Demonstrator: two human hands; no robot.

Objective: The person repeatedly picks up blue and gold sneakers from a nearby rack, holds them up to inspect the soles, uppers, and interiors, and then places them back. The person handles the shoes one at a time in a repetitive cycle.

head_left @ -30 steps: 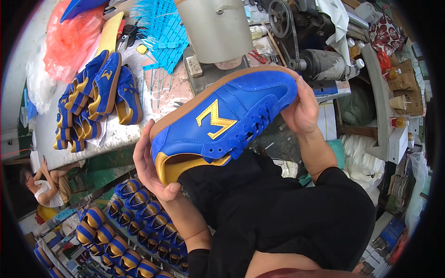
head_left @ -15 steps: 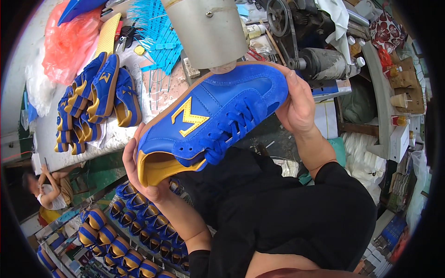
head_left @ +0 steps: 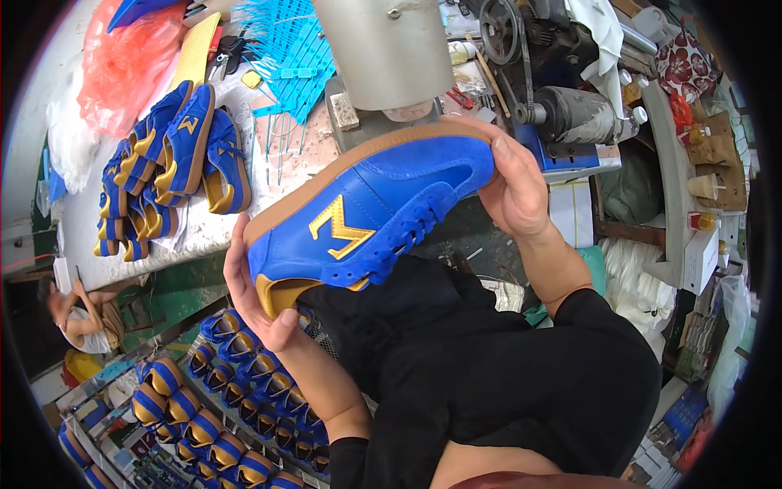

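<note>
In the head view, both your hands grasp a blue shoe (head_left: 391, 175) close to the centre, its toe pointing to 2 o'clock and its yellow-lined opening to 8 o'clock. Your left hand (head_left: 257, 314), at 8 o'clock, cups the heel, thumb lying by the collar. Your right hand (head_left: 521, 191), at 2 o'clock, grips the toe, thumb in front and the other fingers partly hidden. The shoe is tipped on its side, brown sole toward 11 o'clock, laces toward 5, yellow zigzag patch (head_left: 354, 236) facing you. At 12 o'clock a metal cylinder (head_left: 387, 57) stands beyond it; you cannot tell whether they touch. Toward 10 o'clock, matching shoes (head_left: 183, 147) lie heaped on the worktable (head_left: 204, 240), with blue plastic ties (head_left: 297, 77) at 11. Between 7 and 8, more shoes (head_left: 212, 424) stand in rows. A grimy motor (head_left: 582, 114) sits at 2 o'clock, beyond your right hand.
</note>
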